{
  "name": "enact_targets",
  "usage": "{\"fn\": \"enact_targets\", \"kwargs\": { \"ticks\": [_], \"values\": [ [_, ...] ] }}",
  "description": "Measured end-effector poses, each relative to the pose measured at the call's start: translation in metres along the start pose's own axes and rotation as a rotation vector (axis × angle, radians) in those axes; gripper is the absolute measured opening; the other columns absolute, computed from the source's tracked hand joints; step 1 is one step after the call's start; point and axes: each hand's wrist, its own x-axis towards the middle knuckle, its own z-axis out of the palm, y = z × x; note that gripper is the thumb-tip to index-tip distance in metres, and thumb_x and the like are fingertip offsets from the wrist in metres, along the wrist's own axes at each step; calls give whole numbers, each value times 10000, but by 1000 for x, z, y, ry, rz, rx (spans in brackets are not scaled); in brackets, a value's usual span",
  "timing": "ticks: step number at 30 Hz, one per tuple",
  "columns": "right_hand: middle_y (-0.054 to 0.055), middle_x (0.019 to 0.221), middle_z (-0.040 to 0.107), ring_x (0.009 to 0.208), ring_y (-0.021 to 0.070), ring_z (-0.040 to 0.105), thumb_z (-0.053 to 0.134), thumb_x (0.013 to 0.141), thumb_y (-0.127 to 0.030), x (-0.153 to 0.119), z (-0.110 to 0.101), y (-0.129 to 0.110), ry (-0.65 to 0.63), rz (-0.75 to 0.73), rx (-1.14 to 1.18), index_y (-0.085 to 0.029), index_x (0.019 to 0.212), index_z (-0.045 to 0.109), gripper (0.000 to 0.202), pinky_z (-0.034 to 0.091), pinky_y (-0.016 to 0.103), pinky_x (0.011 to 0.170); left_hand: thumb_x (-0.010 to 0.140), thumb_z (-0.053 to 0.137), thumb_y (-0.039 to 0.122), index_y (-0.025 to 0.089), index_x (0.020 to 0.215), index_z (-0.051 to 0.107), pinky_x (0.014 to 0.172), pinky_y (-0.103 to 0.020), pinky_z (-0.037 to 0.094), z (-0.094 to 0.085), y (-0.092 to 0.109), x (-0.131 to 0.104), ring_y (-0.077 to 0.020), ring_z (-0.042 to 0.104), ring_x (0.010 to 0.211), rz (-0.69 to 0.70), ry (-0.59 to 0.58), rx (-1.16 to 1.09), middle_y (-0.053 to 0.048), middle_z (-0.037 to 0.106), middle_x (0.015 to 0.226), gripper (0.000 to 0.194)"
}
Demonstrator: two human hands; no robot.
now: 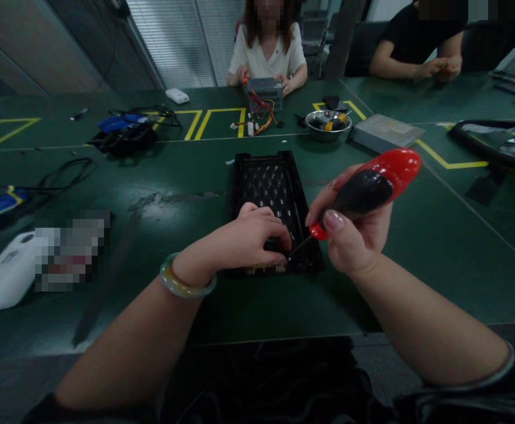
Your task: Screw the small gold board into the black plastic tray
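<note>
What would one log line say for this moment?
left hand: steadies black tray | right hand: grips red-black screwdriver, tip at tray's near edge

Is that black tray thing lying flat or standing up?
Lying flat. The black tray rests on the green table, its gridded face upward, left hand pressing its near end.

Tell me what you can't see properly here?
Head view only:
- Screwdriver tip: hidden behind the left hand, so what it touches on the black tray is unclear.
- Tray's near edge: covered by both hands; the right hand grips the handle.
- Object at left: pixelated.
- Bowl contents: too small.
- White device: cut off by the left edge.
</note>
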Motion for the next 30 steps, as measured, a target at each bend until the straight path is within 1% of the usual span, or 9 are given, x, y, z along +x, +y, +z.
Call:
{"fn": "enact_targets", "kwargs": {
  "ticks": [2,5,7,10,13,18,25,28,30],
  "values": [
    [-15,781,612,732,168,638,642,875,-529,0,-1,-1,-13,22,5,-305,1137,471,385,530,372,676,848,702,416,286,958,745,914,-367,216,1,-1,0,-203,525,1027,23,-1,15,34,725,979,177],
    [-12,866,613,686,136,612,668,879,-464,1,0,-2,-30,43,3,-310,1131,475,353,507,331,619,865,686,408,286,923,758,935,-378,204,2,-1,0,-209,515,1041,50,-6,48,31,723,980,153],
    [-14,896,604,648,122,595,679,875,-433,2,1,-2,-25,26,14,-314,1126,482,340,497,316,585,859,694,411,280,907,760,941,-378,205,2,-2,0,-207,517,1036,45,-1,45,31,722,967,155],
    [-21,854,580,599,114,570,678,875,-406,4,4,-2,-9,-22,45,-298,1102,496,310,486,304,546,849,702,439,277,903,761,945,-370,214,1,-2,-1,-205,521,1035,40,-1,11,34,724,955,180],
    [-27,808,568,584,115,563,677,878,-354,5,6,-2,-8,-39,80,-280,1095,501,289,475,291,525,876,676,426,279,911,764,957,-365,213,0,-2,-1,-198,524,1029,47,2,2,34,727,953,175],
    [-34,765,583,596,117,571,675,879,-282,6,6,-5,-23,-49,114,-271,1121,490,304,473,276,540,884,671,395,265,900,767,963,-363,213,0,0,-2,-192,523,1013,42,15,14,28,722,944,163],
    [-14,784,601,631,137,586,696,859,-245,5,3,-13,-69,39,77,-268,1101,478,327,465,286,550,859,689,398,263,862,768,933,-371,232,-1,3,-3,-201,508,986,47,32,8,22,720,912,156],
    [-10,814,608,662,143,584,685,863,-211,3,1,-15,-111,71,77,-282,1143,482,353,467,298,592,847,702,395,270,857,765,918,-365,242,-1,5,-4,-184,510,959,39,54,14,36,712,903,140],
    [-6,845,615,690,141,579,682,871,-227,2,-1,-14,-144,111,62,-284,1208,483,395,466,300,628,831,716,401,276,860,762,913,-367,243,0,5,-4,-184,509,958,32,53,27,46,710,894,137]
  ]
}}
